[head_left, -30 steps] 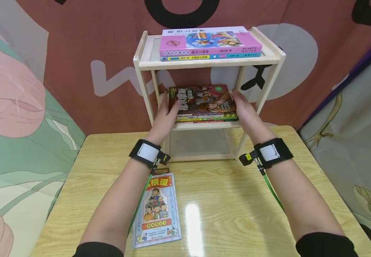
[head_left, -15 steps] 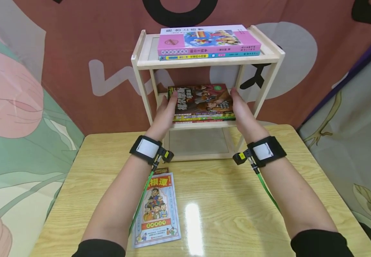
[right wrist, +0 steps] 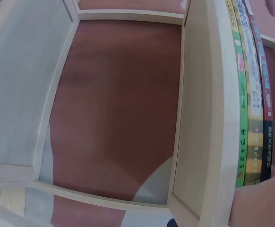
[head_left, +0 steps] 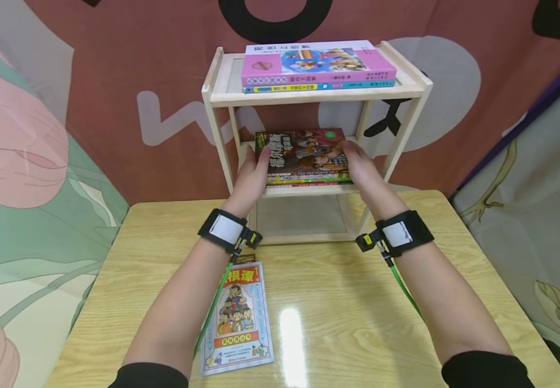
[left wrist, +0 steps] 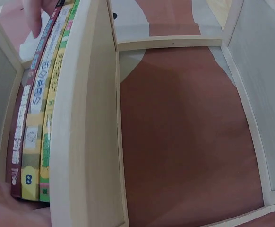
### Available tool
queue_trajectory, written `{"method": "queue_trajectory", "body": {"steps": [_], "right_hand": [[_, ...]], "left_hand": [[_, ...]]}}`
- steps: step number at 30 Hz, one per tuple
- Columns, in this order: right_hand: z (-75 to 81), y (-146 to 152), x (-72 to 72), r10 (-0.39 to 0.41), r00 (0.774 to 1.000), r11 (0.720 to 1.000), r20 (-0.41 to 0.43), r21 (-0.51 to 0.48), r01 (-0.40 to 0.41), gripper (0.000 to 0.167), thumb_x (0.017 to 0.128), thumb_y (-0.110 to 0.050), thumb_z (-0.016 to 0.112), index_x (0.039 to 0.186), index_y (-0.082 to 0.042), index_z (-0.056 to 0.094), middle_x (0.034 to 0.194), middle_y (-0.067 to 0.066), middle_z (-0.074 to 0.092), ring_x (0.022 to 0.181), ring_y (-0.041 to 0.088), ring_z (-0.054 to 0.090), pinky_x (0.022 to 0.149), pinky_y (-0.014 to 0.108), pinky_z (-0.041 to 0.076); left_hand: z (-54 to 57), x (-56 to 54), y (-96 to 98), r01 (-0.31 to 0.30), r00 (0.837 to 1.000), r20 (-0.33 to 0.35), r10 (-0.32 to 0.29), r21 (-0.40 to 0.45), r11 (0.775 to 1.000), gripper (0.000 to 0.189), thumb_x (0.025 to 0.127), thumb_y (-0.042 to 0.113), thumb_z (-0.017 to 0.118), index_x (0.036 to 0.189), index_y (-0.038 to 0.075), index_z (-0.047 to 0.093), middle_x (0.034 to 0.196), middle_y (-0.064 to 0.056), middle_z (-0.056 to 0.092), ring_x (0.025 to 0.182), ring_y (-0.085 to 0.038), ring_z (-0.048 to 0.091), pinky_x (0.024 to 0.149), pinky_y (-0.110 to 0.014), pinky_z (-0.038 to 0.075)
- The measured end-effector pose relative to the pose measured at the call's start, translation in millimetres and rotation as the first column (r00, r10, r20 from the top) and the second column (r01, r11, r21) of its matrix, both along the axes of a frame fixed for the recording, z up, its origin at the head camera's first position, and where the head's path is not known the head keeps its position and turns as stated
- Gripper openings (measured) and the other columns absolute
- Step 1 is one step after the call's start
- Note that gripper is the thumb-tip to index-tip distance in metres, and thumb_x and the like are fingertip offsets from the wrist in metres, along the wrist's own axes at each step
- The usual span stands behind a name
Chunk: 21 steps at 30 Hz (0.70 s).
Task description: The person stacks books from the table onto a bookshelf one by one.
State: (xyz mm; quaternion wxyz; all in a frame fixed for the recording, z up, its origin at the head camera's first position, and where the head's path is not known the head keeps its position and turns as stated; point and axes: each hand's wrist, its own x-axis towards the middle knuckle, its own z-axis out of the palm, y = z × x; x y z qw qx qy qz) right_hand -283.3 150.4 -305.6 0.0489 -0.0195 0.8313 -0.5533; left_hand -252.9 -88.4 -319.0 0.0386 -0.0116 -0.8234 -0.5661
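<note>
A stack of books (head_left: 306,151), topped by a dark comic-style cover, lies flat on the middle shelf of a pale wooden rack. My left hand (head_left: 249,175) presses its left end, with the thumb lying along the cover's edge. At the right end my right hand (head_left: 364,167) presses inward, its thumb side overlapping the top cover. In the left wrist view the spines, maroon (left wrist: 26,127), yellow (left wrist: 33,161) and green (left wrist: 45,184), stand close together beside the shelf board. Part of the right hand (right wrist: 260,203) shows at the spines' end in the right wrist view. The far fingers are hidden.
On the rack's top shelf (head_left: 221,98) lie a pink book (head_left: 318,59) and a thinner blue-yellow book (head_left: 318,86). A light-blue book (head_left: 236,318) rests on the table (head_left: 347,302) at left, partly over a dark book (head_left: 247,258). A printed cloth hangs behind.
The right hand has shifted left against the stack's right end, its thumb side now over the cover. The left thumb has moved slightly along the left edge.
</note>
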Motion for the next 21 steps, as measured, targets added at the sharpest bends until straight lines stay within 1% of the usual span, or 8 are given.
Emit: {"method": "queue_trajectory", "body": {"steps": [3, 6, 9, 12, 15, 17, 19, 21], "right_hand": [[-2.2, 1, 2.5, -0.026, 0.999, 0.997, -0.035, 0.075, 0.029, 0.065, 0.099, -0.054, 0.022, 0.153, -0.019, 0.015, 0.158, 0.011, 0.018, 0.145, 0.029, 0.016, 0.118, 0.048, 0.013], [-6.0, 1, 7.5, -0.031, 0.992, 0.989, -0.125, 0.141, 0.048, 0.064, 0.101, -0.048, 0.026, 0.153, -0.013, 0.013, 0.158, 0.012, 0.015, 0.145, 0.028, 0.014, 0.118, 0.046, 0.014], [-14.5, 1, 16.6, 0.031, 0.961, 0.981, -0.275, 0.193, 0.023, 0.063, 0.102, -0.040, 0.031, 0.152, -0.005, 0.014, 0.158, 0.016, 0.012, 0.145, 0.031, 0.014, 0.117, 0.048, 0.016], [-25.2, 1, 29.9, 0.116, 0.896, 0.966, -0.428, 0.257, -0.003, 0.065, 0.102, -0.038, 0.035, 0.150, 0.001, 0.016, 0.158, 0.019, 0.006, 0.145, 0.035, 0.010, 0.116, 0.053, 0.014], [-36.0, 0, 46.0, 0.176, 0.825, 0.944, -0.538, 0.331, 0.014, 0.068, 0.101, -0.041, 0.037, 0.149, 0.002, 0.017, 0.158, 0.018, 0.001, 0.146, 0.035, 0.004, 0.115, 0.056, 0.011], [-42.9, -2, 57.5, 0.198, 0.785, 0.929, -0.587, 0.367, 0.040, 0.068, 0.100, -0.040, 0.040, 0.149, 0.001, 0.019, 0.159, 0.017, 0.001, 0.146, 0.034, 0.001, 0.115, 0.058, 0.011], [-50.8, -6, 69.5, 0.217, 0.742, 0.922, -0.634, 0.382, 0.057, 0.065, 0.099, -0.036, 0.045, 0.149, -0.002, 0.022, 0.159, 0.016, 0.005, 0.146, 0.033, 0.001, 0.114, 0.059, 0.010], [-61.3, -11, 81.3, 0.237, 0.684, 0.923, -0.689, 0.380, 0.063, 0.061, 0.096, -0.029, 0.050, 0.147, -0.002, 0.028, 0.158, 0.016, 0.011, 0.146, 0.036, 0.004, 0.113, 0.061, 0.010]], "left_hand": [[-3.8, 5.1, 1.1, -0.008, 0.998, -0.069, 0.008, -0.002, 1.000, 0.082, 0.098, 0.057, 0.028, 0.151, 0.006, -0.006, 0.160, -0.010, 0.004, 0.145, -0.014, 0.009, 0.118, -0.029, 0.014], [-7.1, 16.2, 1.8, -0.001, 0.989, -0.149, -0.002, -0.025, 1.000, 0.077, 0.100, 0.049, 0.031, 0.151, 0.005, -0.007, 0.159, -0.011, 0.001, 0.145, -0.014, 0.007, 0.118, -0.029, 0.012], [-12.9, 32.2, 1.5, 0.013, 0.975, -0.221, -0.029, -0.071, 0.997, 0.072, 0.101, 0.044, 0.030, 0.151, 0.008, -0.006, 0.160, -0.008, -0.002, 0.145, -0.012, 0.003, 0.119, -0.030, 0.010], [-19.2, 52.1, -0.7, 0.039, 0.960, -0.274, -0.058, -0.074, 0.997, 0.067, 0.102, 0.042, 0.029, 0.152, 0.012, -0.005, 0.160, -0.001, -0.003, 0.145, -0.007, 0.002, 0.118, -0.029, 0.010], [-13.7, 83.2, -2.6, 0.095, 0.948, -0.302, -0.100, -0.031, 0.995, 0.064, 0.103, 0.034, 0.030, 0.152, 0.010, -0.004, 0.159, -0.001, -0.002, 0.146, -0.011, 0.004, 0.118, -0.032, 0.013], [-12.4, 103.4, -4.7, 0.128, 0.941, -0.313, -0.128, -0.020, 0.992, 0.063, 0.104, 0.028, 0.031, 0.151, 0.009, -0.004, 0.159, -0.002, -0.002, 0.147, -0.014, 0.006, 0.118, -0.034, 0.015], [-18.4, 119.0, -8.9, 0.143, 0.937, -0.316, -0.150, -0.047, 0.989, 0.064, 0.103, 0.025, 0.034, 0.152, 0.008, -0.003, 0.160, -0.004, 0.001, 0.147, -0.016, 0.008, 0.118, -0.037, 0.016], [-33.2, 129.7, -15.9, 0.142, 0.942, -0.292, -0.167, -0.106, 0.984, 0.066, 0.102, 0.028, 0.038, 0.152, 0.015, -0.004, 0.160, 0.001, 0.002, 0.147, -0.014, 0.007, 0.118, -0.038, 0.016]]}}
